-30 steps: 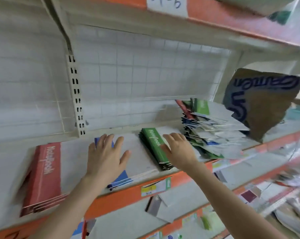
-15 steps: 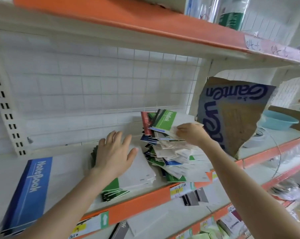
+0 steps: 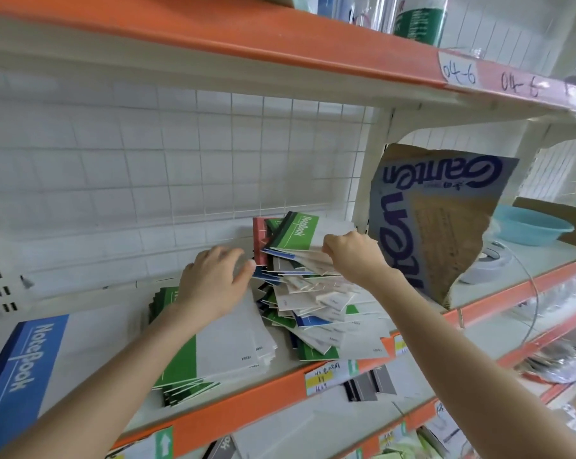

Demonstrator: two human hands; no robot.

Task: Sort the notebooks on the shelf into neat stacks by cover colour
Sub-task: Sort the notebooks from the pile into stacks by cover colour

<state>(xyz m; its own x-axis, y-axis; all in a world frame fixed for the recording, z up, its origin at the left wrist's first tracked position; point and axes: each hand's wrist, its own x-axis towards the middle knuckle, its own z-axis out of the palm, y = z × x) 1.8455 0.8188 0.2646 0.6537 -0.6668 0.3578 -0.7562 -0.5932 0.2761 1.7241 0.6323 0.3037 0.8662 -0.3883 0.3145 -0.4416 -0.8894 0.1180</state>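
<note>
Head view: the orange-edged shelf [image 3: 246, 404] spans the frame, with a blue notebook stack [image 3: 25, 369] at lower left. A jumbled heap of mixed notebooks [image 3: 323, 309] sits at centre, touching the green notebook stack [image 3: 180, 366] to its left. The left hand [image 3: 213, 279] rests flat on that green stack, fingers loosely extended. The right hand [image 3: 352, 253] has its fingers curled, pinching the top green notebook [image 3: 296, 231] on the heap.

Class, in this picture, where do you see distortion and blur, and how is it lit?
Head view: lens distortion bows the orange upper shelf edge; the left hand is blurred by motion; the right hand, pinching the top green notebook, looks soft; lighting even, shadows faint.
</note>
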